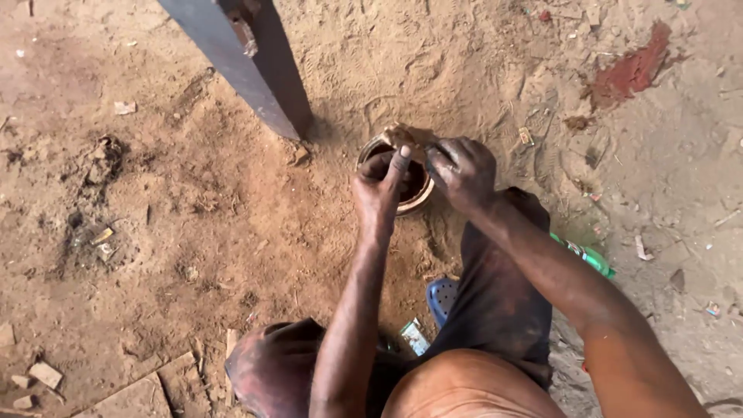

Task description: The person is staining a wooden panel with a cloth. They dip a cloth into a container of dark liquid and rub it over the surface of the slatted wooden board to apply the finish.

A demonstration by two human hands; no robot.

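A small round tin (414, 203) with dark contents sits on the sandy ground in front of me. My left hand (379, 186) rests on its near left rim, thumb raised over the opening. Over the tin's right side, my right hand (464, 172) is closed, its fingertips pinching a brownish rag or lump (402, 137) at the far rim. Both hands are grimy. My legs in dark trousers (499, 302) are bent beneath my arms.
A slanted dark metal bar (240, 62) enters the ground just left of the tin. A green bottle (586, 256) lies beside my right forearm. A blue sandal (441, 296) shows between my legs. Wood scraps (147, 391) lie at bottom left, and a red stain (631, 70) marks the top right.
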